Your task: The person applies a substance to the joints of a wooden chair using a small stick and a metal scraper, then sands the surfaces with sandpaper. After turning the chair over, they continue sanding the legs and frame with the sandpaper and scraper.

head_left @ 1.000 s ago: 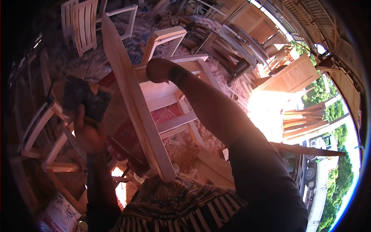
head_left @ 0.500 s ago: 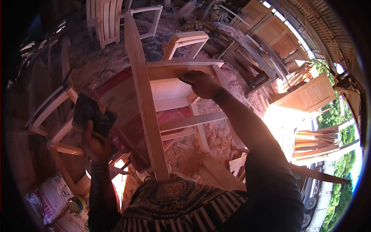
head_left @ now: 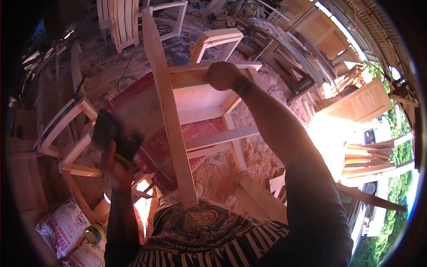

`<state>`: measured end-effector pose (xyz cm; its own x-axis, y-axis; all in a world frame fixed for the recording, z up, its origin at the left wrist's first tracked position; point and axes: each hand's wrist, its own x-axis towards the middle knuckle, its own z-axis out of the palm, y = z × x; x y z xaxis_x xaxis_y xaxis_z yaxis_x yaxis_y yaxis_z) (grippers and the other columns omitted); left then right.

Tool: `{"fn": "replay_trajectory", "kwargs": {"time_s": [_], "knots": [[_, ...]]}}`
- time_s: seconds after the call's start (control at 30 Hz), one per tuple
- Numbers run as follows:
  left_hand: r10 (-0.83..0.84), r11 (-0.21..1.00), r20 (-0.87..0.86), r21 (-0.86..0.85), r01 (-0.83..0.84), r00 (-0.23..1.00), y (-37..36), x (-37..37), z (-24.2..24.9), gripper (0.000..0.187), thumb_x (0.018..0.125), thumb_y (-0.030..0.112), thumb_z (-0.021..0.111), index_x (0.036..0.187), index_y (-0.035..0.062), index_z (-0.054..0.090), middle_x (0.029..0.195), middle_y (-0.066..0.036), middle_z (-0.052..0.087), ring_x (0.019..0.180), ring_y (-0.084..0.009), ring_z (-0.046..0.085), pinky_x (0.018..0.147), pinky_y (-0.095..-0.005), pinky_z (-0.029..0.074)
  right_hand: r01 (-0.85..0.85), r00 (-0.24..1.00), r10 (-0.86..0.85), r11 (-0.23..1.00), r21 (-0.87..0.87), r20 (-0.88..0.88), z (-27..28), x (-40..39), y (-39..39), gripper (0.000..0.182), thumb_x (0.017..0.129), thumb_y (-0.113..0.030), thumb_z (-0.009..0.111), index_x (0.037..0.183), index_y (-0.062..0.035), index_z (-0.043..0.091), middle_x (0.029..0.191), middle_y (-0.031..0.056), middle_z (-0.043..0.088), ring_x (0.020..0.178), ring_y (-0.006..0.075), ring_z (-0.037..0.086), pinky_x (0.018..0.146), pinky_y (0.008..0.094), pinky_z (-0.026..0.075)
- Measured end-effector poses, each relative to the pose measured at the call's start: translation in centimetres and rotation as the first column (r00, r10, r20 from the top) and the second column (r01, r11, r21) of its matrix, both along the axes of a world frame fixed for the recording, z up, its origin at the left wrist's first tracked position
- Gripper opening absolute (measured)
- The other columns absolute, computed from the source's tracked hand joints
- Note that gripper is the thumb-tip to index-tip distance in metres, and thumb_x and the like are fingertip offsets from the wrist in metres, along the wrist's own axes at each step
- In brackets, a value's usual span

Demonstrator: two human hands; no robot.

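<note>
My left hand (head_left: pixel 118 168) holds up a dark, flat board (head_left: pixel 116 135), with the thumb across its face. To the right, a pale wooden chair frame (head_left: pixel 171 120) lies tilted in front of me, one long post running down toward my shirt. My right hand (head_left: pixel 221 76) is closed at the frame's upper rail (head_left: pixel 189 80); whatever its fingers hold is hidden. Under the frame lies a red sheet (head_left: pixel 158 151) with pale dust on it.
Wood shavings (head_left: pixel 218 178) cover the ground. More chair frames (head_left: pixel 73 129) stand at the left and behind. Printed sacks (head_left: pixel 64 227) and a yellow-banded can (head_left: pixel 94 233) sit at lower left. Wooden panels (head_left: pixel 362 102) and stacked timber (head_left: pixel 367 160) are at the right.
My right hand has moved slightly up and left along the rail, its fingers now turned out of sight. The dark board and my left hand have shifted a little right and down.
</note>
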<state>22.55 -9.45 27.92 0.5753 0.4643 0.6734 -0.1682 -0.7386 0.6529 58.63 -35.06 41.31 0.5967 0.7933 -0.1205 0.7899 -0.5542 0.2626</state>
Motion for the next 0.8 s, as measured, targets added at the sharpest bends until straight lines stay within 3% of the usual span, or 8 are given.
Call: {"fn": "replay_trajectory", "kwargs": {"time_s": [0.33,0.4,0.43,0.6,0.63,0.7,0.73,0.8], "knots": [[-0.102,0.994,-0.009,0.028,0.102,0.995,5.1,3.0,-0.2,0.055,0.084,0.019,0.083,0.129,-0.0053,0.061,0.118,-0.023,0.066,0.109,-0.0353,0.066,0.096,-0.0423,0.052,0.045,0.992,-0.032,0.993,0.112,-0.118,0.5,-6.6,2.7,0.049,0.078,-0.01,0.056,0.124,-0.0054,0.072,0.118,0.0206,0.072,0.11,0.0339,0.069,0.099,0.0427,0.053],[-0.191,0.859,0.149,-0.453,0.239,0.97,5.4,4.0,-0.6,0.053,0.085,0.017,0.082,0.129,-0.0046,0.062,0.12,-0.023,0.066,0.11,-0.0339,0.066,0.097,-0.0418,0.052,0.067,0.976,-0.034,0.987,0.148,-0.217,0.9,-6.3,2.2,0.047,0.08,-0.008,0.055,0.124,-0.0089,0.073,0.118,0.0192,0.072,0.111,0.0341,0.069,0.1,0.0424,0.053],[-0.189,0.528,0.302,-0.771,0.356,0.934,5.6,4.7,-0.6,0.052,0.085,0.016,0.081,0.129,-0.0042,0.062,0.121,-0.023,0.066,0.11,-0.0337,0.066,0.098,-0.0416,0.052,0.074,0.964,-0.026,0.983,0.169,-0.265,1.2,-6.1,2.1,0.047,0.08,-0.008,0.055,0.123,-0.0107,0.073,0.118,0.0185,0.072,0.111,0.0341,0.069,0.1,0.0422,0.053],[-0.205,0.787,0.087,-0.577,0.217,0.975,7.6,3.6,-1.3,0.042,0.092,0.011,0.071,0.131,-0.0019,0.061,0.124,-0.018,0.066,0.113,-0.0298,0.066,0.1,-0.0394,0.052,-0.128,0.986,0.149,0.965,0.229,-0.072,2.0,-2.1,1.4,0.043,0.092,-0.005,0.05,0.128,-0.0153,0.072,0.122,0.0149,0.07,0.115,0.0329,0.066,0.104,0.0429,0.051],[-0.256,0.436,0.249,-0.833,0.341,0.934,7.5,3.5,-0.2,0.039,0.096,0.012,0.067,0.132,-0.0004,0.061,0.125,-0.015,0.066,0.113,-0.0277,0.066,0.101,-0.0385,0.051,-0.104,0.987,0.13,0.964,0.246,-0.09,1.2,-1.6,1.3,0.043,0.092,-0.005,0.051,0.127,-0.0156,0.072,0.122,0.0148,0.07,0.115,0.0328,0.066,0.103,0.043,0.051],[-0.285,0.512,0.19,-0.798,0.317,0.94,8.1,3.4,0.0,0.036,0.099,0.015,0.063,0.133,0.0028,0.06,0.126,-0.01,0.067,0.115,-0.0247,0.065,0.102,-0.0375,0.051,-0.055,0.988,0.094,0.958,0.28,-0.126,0.6,-1.8,1.7,0.042,0.091,-0.005,0.051,0.126,-0.0161,0.073,0.122,0.0145,0.07,0.114,0.0327,0.066,0.103,0.0433,0.051],[-0.212,0.881,-0.032,-0.438,0.176,0.977,8.8,2.6,-1.6,0.036,0.099,0.017,0.063,0.133,0.0046,0.06,0.126,-0.009,0.067,0.115,-0.0239,0.065,0.102,-0.0376,0.052,-0.056,0.986,0.096,0.961,0.271,-0.139,0.3,-2.0,1.6,0.043,0.092,-0.006,0.051,0.128,-0.0168,0.072,0.122,0.0145,0.07,0.115,0.0329,0.066,0.102,0.0431,0.051],[-0.222,0.861,-0.019,-0.473,0.187,0.975,9.2,2.2,-2.2,0.036,0.099,0.018,0.064,0.133,0.0066,0.061,0.126,-0.008,0.067,0.116,-0.0236,0.064,0.101,-0.0376,0.052,-0.054,0.98,0.099,0.967,0.248,-0.172,0.5,-3.3,1.0,0.044,0.093,-0.006,0.051,0.131,-0.0182,0.069,0.121,0.0145,0.07,0.115,0.0333,0.066,0.102,0.0429,0.052]]}}
